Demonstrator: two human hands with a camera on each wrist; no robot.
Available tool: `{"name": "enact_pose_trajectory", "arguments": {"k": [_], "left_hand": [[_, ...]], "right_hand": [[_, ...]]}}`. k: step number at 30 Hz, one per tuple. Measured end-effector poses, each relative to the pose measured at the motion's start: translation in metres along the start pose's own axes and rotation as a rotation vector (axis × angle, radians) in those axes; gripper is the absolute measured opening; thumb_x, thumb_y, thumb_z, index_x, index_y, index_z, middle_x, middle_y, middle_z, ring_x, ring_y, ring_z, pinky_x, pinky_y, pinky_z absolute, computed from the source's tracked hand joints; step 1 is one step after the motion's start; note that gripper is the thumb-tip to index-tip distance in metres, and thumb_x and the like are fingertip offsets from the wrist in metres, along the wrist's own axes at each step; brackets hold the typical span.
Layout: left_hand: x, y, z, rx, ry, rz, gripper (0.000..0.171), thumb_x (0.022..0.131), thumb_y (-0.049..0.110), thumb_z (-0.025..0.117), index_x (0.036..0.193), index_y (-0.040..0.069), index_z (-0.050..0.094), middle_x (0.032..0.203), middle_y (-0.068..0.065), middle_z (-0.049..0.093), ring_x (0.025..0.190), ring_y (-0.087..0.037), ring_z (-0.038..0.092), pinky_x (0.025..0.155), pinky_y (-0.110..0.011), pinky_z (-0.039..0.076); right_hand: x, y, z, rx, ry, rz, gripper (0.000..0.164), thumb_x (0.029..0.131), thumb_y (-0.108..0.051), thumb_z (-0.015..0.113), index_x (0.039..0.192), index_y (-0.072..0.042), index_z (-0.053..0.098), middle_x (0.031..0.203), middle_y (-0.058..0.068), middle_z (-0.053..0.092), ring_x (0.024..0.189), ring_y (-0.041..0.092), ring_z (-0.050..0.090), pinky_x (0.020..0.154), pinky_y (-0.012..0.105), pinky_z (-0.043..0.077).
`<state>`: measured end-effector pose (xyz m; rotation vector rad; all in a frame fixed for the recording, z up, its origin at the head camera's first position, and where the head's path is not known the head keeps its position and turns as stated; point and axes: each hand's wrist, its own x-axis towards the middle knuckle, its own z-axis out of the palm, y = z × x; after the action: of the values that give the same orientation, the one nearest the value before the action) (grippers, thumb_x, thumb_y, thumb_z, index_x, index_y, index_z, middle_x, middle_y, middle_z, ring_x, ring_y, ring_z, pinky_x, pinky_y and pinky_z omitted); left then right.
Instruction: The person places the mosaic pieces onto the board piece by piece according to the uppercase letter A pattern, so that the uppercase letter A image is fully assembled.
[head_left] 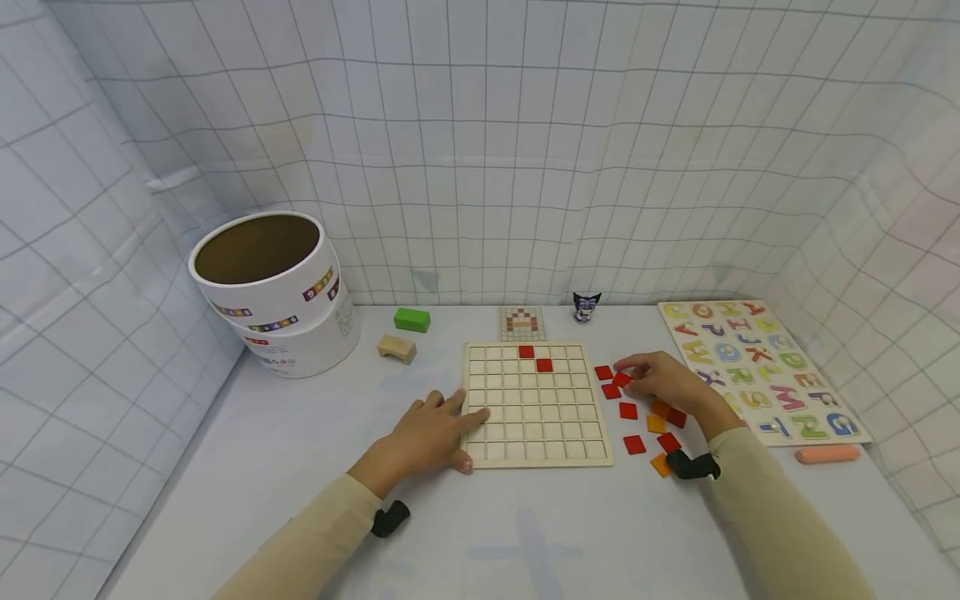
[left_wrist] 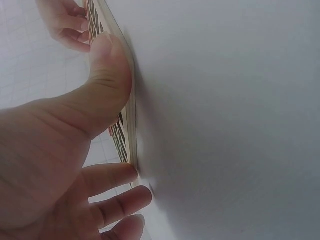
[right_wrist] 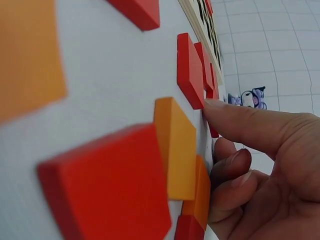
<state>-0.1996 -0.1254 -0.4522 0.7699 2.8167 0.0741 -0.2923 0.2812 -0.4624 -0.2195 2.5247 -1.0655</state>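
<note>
A wooden grid board (head_left: pixel 495 429) lies flat, with two red square tiles, one red tile (head_left: pixel 527 352) in its top row and another (head_left: pixel 544 365) in the row below. My left hand (head_left: pixel 431 433) rests at the board's left edge, fingers spread; in the left wrist view the thumb (left_wrist: pixel 107 70) lies on the board's edge. Right of the board, my right hand (head_left: pixel 660 379) pinches a red tile (head_left: pixel 622 380) among loose red and orange tiles. In the right wrist view, the thumb (right_wrist: pixel 250 122) partly hides that tile. An orange tile (right_wrist: pixel 180 150) lies near the fingers.
A small pattern card (head_left: pixel 522 323) lies behind the board, near a figurine (head_left: pixel 585 307). A green block (head_left: pixel 412 320), a wooden arch block (head_left: pixel 397 348) and a white bucket (head_left: pixel 300 308) stand left. An alphabet board (head_left: pixel 757 375) and an orange stick (head_left: pixel 827 454) lie right.
</note>
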Motion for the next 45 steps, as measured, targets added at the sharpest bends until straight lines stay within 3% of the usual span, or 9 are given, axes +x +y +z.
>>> {"name": "enact_pose_trajectory", "arguments": {"k": [5, 10, 15, 20, 25, 33, 35, 42, 45], "left_hand": [[0.0, 0.001, -0.001, 0.0, -0.008, -0.002, 0.085, 0.077, 0.055, 0.075, 0.154, 0.03, 0.048, 0.16, -0.02, 0.037, 0.129, -0.041, 0.047, 0.097, -0.054, 0.044], [0.0, 0.001, -0.002, 0.002, -0.005, -0.005, 0.085, 0.077, 0.055, 0.075, 0.154, 0.03, 0.048, 0.161, -0.02, 0.038, 0.129, -0.04, 0.047, 0.097, -0.053, 0.044], [-0.001, 0.0, -0.001, -0.005, -0.005, -0.003, 0.084, 0.078, 0.055, 0.075, 0.154, 0.03, 0.047, 0.161, -0.02, 0.037, 0.129, -0.04, 0.047, 0.097, -0.054, 0.044], [-0.003, -0.001, 0.0, -0.009, 0.001, 0.009, 0.084, 0.079, 0.055, 0.074, 0.154, 0.03, 0.047, 0.161, -0.022, 0.036, 0.128, -0.041, 0.047, 0.097, -0.055, 0.044], [-0.004, -0.002, -0.001, -0.008, 0.006, 0.02, 0.083, 0.079, 0.054, 0.075, 0.154, 0.029, 0.048, 0.161, -0.022, 0.036, 0.128, -0.042, 0.047, 0.097, -0.055, 0.044], [-0.002, -0.002, -0.001, -0.025, -0.005, 0.012, 0.084, 0.079, 0.053, 0.076, 0.154, 0.029, 0.048, 0.161, -0.021, 0.036, 0.129, -0.041, 0.046, 0.098, -0.055, 0.043], [-0.002, -0.002, 0.0, -0.018, -0.007, 0.008, 0.084, 0.079, 0.054, 0.075, 0.154, 0.03, 0.048, 0.161, -0.021, 0.036, 0.129, -0.041, 0.046, 0.097, -0.054, 0.043], [0.0, -0.004, 0.002, -0.012, 0.003, 0.018, 0.084, 0.079, 0.055, 0.075, 0.154, 0.03, 0.047, 0.161, -0.021, 0.036, 0.128, -0.04, 0.047, 0.097, -0.054, 0.044], [0.001, -0.005, 0.003, -0.007, 0.005, 0.02, 0.084, 0.079, 0.056, 0.074, 0.154, 0.03, 0.047, 0.161, -0.021, 0.036, 0.128, -0.04, 0.047, 0.097, -0.053, 0.044]], "right_hand": [[-0.001, 0.002, -0.001, 0.005, -0.006, 0.013, 0.041, 0.094, -0.014, 0.07, 0.135, -0.012, 0.066, 0.121, 0.017, 0.056, 0.108, 0.031, 0.048, 0.086, 0.037, 0.046], [0.001, 0.006, -0.001, -0.06, 0.004, -0.023, 0.039, 0.094, -0.024, 0.072, 0.131, -0.013, 0.066, 0.122, 0.015, 0.059, 0.11, 0.032, 0.05, 0.093, 0.043, 0.046], [0.002, 0.01, 0.0, -0.066, 0.051, -0.034, 0.039, 0.095, -0.031, 0.07, 0.129, -0.014, 0.063, 0.125, 0.014, 0.06, 0.111, 0.031, 0.052, 0.091, 0.041, 0.046], [0.005, 0.009, 0.003, 0.082, 0.113, -0.038, 0.042, 0.096, -0.034, 0.071, 0.132, -0.016, 0.059, 0.115, 0.014, 0.06, 0.095, 0.03, 0.056, 0.075, 0.034, 0.048], [0.012, -0.011, 0.017, 0.275, 0.129, -0.085, 0.049, 0.095, -0.033, 0.073, 0.135, -0.011, 0.056, 0.095, 0.015, 0.063, 0.074, 0.026, 0.058, 0.064, 0.032, 0.049], [0.025, -0.043, 0.052, 0.462, 0.028, -0.014, 0.047, 0.094, -0.016, 0.074, 0.135, -0.003, 0.054, 0.094, 0.009, 0.068, 0.069, 0.016, 0.066, 0.06, 0.025, 0.051], [0.027, -0.047, 0.058, 0.447, 0.016, -0.01, 0.044, 0.094, -0.012, 0.073, 0.133, -0.002, 0.056, 0.094, 0.01, 0.069, 0.068, 0.015, 0.067, 0.059, 0.024, 0.052], [0.028, -0.057, 0.066, 0.115, 0.1, -0.034, 0.031, 0.09, -0.018, 0.075, 0.119, -0.012, 0.066, 0.088, 0.008, 0.061, 0.067, 0.019, 0.053, 0.061, 0.032, 0.043], [0.028, -0.059, 0.067, 0.054, 0.112, -0.026, 0.029, 0.089, -0.02, 0.075, 0.116, -0.014, 0.067, 0.087, 0.007, 0.059, 0.072, 0.021, 0.052, 0.063, 0.034, 0.042]]}}
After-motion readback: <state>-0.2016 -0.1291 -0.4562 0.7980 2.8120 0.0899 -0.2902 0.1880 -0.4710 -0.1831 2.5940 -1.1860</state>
